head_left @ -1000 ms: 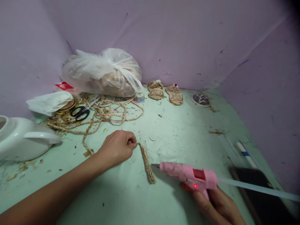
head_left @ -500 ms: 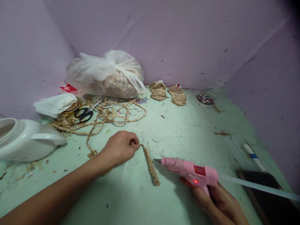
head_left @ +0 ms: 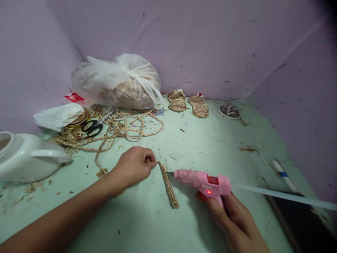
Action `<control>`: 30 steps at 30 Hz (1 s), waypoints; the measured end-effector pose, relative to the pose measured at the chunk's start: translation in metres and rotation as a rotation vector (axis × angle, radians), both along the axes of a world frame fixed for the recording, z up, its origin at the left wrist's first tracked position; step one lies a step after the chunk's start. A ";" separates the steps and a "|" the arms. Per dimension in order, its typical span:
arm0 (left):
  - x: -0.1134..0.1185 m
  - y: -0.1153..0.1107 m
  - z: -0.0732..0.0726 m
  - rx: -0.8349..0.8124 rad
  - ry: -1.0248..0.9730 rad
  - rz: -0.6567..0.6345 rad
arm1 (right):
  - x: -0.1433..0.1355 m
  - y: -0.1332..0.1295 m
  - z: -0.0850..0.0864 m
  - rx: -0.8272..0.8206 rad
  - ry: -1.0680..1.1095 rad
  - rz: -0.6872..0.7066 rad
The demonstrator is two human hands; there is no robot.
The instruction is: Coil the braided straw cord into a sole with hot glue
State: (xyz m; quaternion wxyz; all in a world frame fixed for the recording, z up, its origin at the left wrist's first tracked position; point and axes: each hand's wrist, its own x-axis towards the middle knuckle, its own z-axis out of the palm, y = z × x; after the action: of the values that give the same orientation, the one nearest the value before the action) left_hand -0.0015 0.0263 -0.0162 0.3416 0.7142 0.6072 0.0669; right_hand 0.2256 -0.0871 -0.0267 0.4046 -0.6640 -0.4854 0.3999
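My left hand (head_left: 137,162) is closed in a pinch on a braided straw cord, just above the folded strip of braid (head_left: 169,187) that the cord runs into. That strip slants across the table, its lower end towards me. My right hand (head_left: 229,218) grips a pink hot glue gun (head_left: 201,181) by its handle, with a red light lit on its side. The nozzle meets or nearly meets the right side of the strip near its upper end. A long translucent glue stick (head_left: 279,195) sticks out of the gun's back.
Loose braided cord (head_left: 126,130), black-handled scissors (head_left: 92,128) and a white pitcher (head_left: 34,156) are on the left. A knotted plastic bag (head_left: 118,82), two small woven slippers (head_left: 177,101) and a bowl of beads (head_left: 229,111) stand along the back. A dark flat object (head_left: 300,221) lies right.
My right hand has brought the glue gun left and slightly up, so its nozzle is now at the strip's upper part. My left hand stays pinched on the cord.
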 end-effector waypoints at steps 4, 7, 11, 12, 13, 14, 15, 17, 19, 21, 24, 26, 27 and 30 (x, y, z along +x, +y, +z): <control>0.000 0.000 0.000 0.000 0.001 0.005 | -0.005 0.004 0.001 0.008 0.010 0.006; 0.001 0.000 0.001 -0.002 0.001 0.011 | -0.006 0.004 0.000 0.011 -0.002 0.014; 0.001 0.000 0.002 -0.007 0.000 0.017 | -0.001 0.002 -0.002 0.000 -0.018 0.028; 0.001 0.000 0.002 -0.008 0.001 0.017 | 0.002 0.000 -0.003 -0.007 -0.036 0.047; 0.001 0.000 0.002 -0.008 0.001 0.018 | 0.005 -0.001 -0.004 -0.017 -0.058 0.080; 0.001 0.000 0.002 -0.008 0.002 0.018 | 0.007 -0.002 -0.005 -0.026 -0.083 0.113; 0.001 0.000 0.002 -0.008 0.003 0.018 | 0.010 -0.003 -0.005 -0.033 -0.109 0.138; 0.001 0.000 0.002 -0.007 0.002 0.017 | 0.016 -0.004 -0.006 -0.040 -0.153 0.177; 0.001 0.000 0.001 -0.006 -0.001 0.014 | 0.019 -0.005 -0.006 -0.042 -0.186 0.188; 0.000 0.000 -0.001 -0.004 -0.002 0.012 | 0.021 -0.006 -0.005 -0.052 -0.208 0.205; 0.000 0.001 -0.002 -0.002 0.001 0.011 | 0.018 -0.008 -0.003 -0.064 -0.219 0.175; -0.001 0.001 -0.003 -0.001 0.004 0.014 | 0.013 -0.009 -0.002 -0.066 -0.210 0.111; -0.001 0.001 -0.002 0.000 0.006 0.017 | 0.010 -0.010 -0.001 -0.065 -0.201 0.078; 0.000 0.000 -0.001 -0.001 0.010 0.022 | 0.005 -0.010 0.000 -0.052 -0.171 0.027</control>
State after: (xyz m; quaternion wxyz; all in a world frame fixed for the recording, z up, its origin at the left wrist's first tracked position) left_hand -0.0017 0.0267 -0.0175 0.3381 0.7077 0.6168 0.0667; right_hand 0.2308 -0.0970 -0.0265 0.3389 -0.6994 -0.5165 0.3594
